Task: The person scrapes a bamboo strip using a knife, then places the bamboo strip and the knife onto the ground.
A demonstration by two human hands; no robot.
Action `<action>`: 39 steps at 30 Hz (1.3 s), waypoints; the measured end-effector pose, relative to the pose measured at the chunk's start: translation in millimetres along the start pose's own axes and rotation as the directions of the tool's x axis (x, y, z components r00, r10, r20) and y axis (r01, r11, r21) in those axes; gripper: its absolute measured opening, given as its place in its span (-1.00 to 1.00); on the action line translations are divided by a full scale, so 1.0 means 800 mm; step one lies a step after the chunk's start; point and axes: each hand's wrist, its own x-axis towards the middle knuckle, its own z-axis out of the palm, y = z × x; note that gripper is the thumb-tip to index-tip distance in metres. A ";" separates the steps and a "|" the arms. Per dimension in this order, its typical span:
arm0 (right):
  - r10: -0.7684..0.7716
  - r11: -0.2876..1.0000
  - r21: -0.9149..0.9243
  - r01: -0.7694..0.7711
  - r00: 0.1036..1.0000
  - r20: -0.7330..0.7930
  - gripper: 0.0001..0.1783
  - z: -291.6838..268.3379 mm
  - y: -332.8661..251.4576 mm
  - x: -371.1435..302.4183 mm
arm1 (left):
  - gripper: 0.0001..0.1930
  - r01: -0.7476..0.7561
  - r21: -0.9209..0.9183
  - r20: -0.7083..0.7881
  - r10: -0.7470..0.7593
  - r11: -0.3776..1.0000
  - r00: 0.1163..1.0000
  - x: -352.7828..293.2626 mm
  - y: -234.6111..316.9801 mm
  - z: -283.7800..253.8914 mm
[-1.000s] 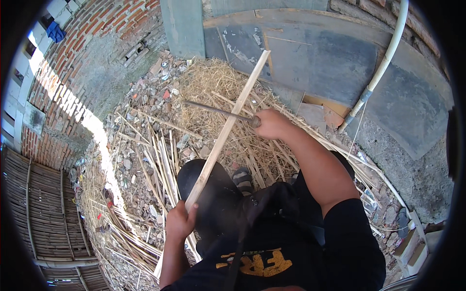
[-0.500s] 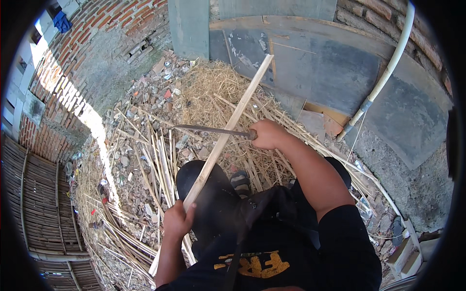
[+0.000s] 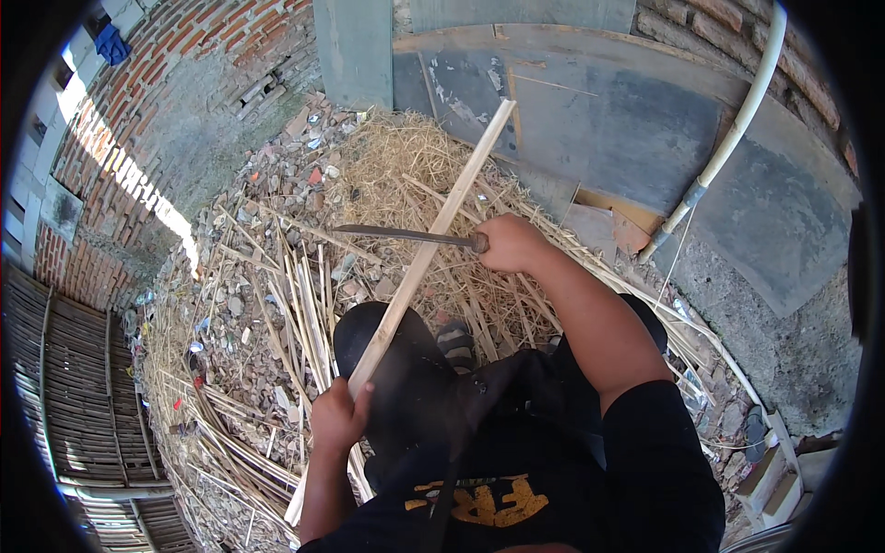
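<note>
A long pale strip of split bamboo or wood (image 3: 403, 297) slants up and away from my left hand (image 3: 338, 417). The fingers of that hand are wrapped round its near end, beside my left knee. My right hand (image 3: 510, 245) is closed round the short handle of a long knife (image 3: 383, 230) with a dark, narrow blade. The blade points left and crosses the strip about midway. Whether its edge bites into the strip cannot be made out. Both my knees, in dark trousers, are bent below the strip, and a striped sandal or shoe (image 3: 455, 343) shows between them.
Several thin strips (image 3: 304, 300) lie on the rubble to the left, with a straw-like heap of shavings (image 3: 396, 161) ahead. Grey boards (image 3: 608, 120) lean against the wall, and a pale pipe (image 3: 728, 157) stands at right. A woven bamboo panel (image 3: 83, 396) is at far left.
My right hand and the knife have moved slightly away from me along the strip. My left hand keeps its hold at the near end.
</note>
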 end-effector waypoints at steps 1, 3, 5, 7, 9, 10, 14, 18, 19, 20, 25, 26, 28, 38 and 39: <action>0.010 1.000 0.005 -0.010 1.000 0.008 -0.77 0.003 0.007 0.001 | -0.52 -0.018 0.041 -0.014 0.018 0.999 1.000 0.002 0.001 0.001; 0.019 1.000 0.019 -0.019 1.000 0.019 -0.77 0.008 0.000 -0.004 | -0.52 -0.006 0.038 -0.013 0.007 0.999 1.000 0.000 -0.005 0.004; 0.034 0.995 0.095 -0.033 0.999 -0.006 -0.77 0.011 -0.012 -0.009 | -0.52 -0.005 0.033 -0.006 0.005 0.999 1.000 -0.002 -0.008 0.006; 0.033 0.997 0.065 -0.033 0.999 0.010 -0.78 0.002 -0.022 -0.018 | -0.53 -0.011 0.020 -0.029 0.012 1.000 1.000 -0.006 -0.009 0.006; 0.026 0.999 0.026 -0.026 0.999 0.022 -0.78 -0.005 -0.023 -0.023 | -0.53 -0.020 0.029 -0.026 0.020 0.999 0.999 -0.003 -0.002 0.004; -0.030 0.999 -0.034 0.030 1.000 0.003 -0.79 -0.001 -0.023 -0.029 | -0.54 -0.021 0.039 -0.021 0.022 0.999 1.000 -0.002 0.000 0.003; -0.214 0.967 -0.135 0.214 0.977 0.022 -0.77 0.005 -0.046 -0.041 | -0.54 -0.034 0.035 -0.027 0.035 0.999 0.999 0.000 -0.006 0.007; -0.134 0.977 -0.162 0.139 0.990 0.041 -0.79 -0.011 -0.030 -0.022 | -0.52 -0.029 -0.009 -0.058 0.029 1.000 0.998 -0.005 -0.015 0.013; -0.029 0.999 -0.044 0.026 0.997 -0.066 -0.75 -0.009 -0.008 -0.010 | -0.52 -0.021 -0.023 -0.064 0.019 1.000 0.998 -0.006 -0.014 0.012; 0.089 0.993 0.086 -0.076 0.984 -0.157 -0.72 -0.008 0.015 0.001 | -0.52 -0.023 -0.024 -0.069 0.022 0.999 0.997 -0.003 -0.011 0.010; 0.157 0.978 0.175 -0.115 0.957 -0.244 -0.64 -0.002 0.064 0.012 | -0.52 -0.076 0.055 -0.048 0.079 0.996 0.996 0.003 -0.008 0.001; 0.144 0.983 0.152 -0.106 0.955 -0.261 -0.63 -0.004 0.059 0.007 | -0.52 -0.077 0.057 -0.046 0.079 0.995 0.996 0.002 -0.007 0.001; 0.115 0.986 0.144 -0.083 0.965 -0.236 -0.64 -0.005 0.045 -0.001 | -0.53 -0.065 0.027 -0.056 0.067 0.998 0.996 0.001 -0.005 0.002; -0.061 0.998 -0.032 0.063 0.996 0.063 -0.77 -0.024 -0.021 -0.032 | -0.52 -0.060 -0.044 -0.082 0.056 0.997 0.995 -0.013 -0.016 0.004; -0.022 0.999 0.038 0.023 0.999 -0.026 -0.75 -0.015 0.012 -0.018 | -0.52 -0.066 -0.053 -0.079 0.062 0.996 0.995 -0.011 -0.012 0.004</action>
